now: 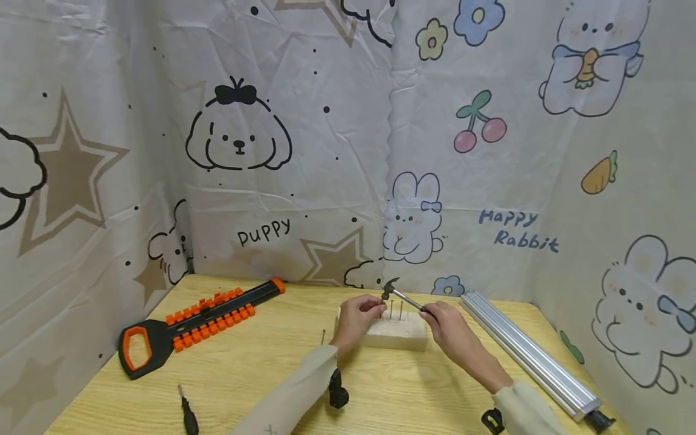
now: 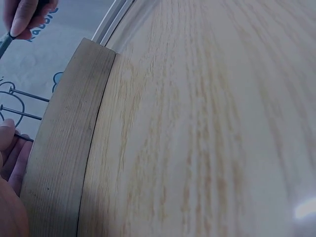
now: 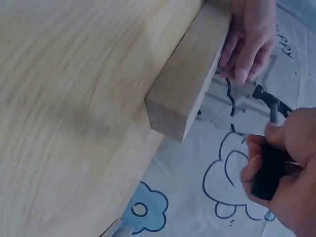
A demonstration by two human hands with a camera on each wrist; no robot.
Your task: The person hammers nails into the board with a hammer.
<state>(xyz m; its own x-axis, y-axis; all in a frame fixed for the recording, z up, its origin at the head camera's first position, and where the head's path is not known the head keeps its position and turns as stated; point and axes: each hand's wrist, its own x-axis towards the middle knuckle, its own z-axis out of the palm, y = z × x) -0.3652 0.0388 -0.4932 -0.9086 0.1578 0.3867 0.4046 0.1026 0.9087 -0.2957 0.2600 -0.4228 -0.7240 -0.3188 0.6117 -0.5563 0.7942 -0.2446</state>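
Observation:
A pale wooden block [image 1: 399, 339] lies on the table, with two nails [image 1: 401, 310] standing upright in its top. Beside them, my left hand [image 1: 354, 321] pinches another nail [image 2: 23, 138] at the block's top face. The hammer [image 1: 406, 298] is in my right hand [image 1: 450, 331], which grips it by its dark handle [image 3: 268, 173]. Its black head [image 3: 265, 97] hovers just above the pinched nail, close to the left fingertips. Whether head and nail touch, I cannot tell.
Left of the block is a thin nail [image 1: 323, 336]. A black and orange rack-like tool holder [image 1: 212, 317] lies at the table's left, with a dark-handled screwdriver [image 1: 188, 417] in front. Along the right edge runs a long silver metal bar [image 1: 530, 353]. Printed cloth [image 1: 337, 181] hangs behind.

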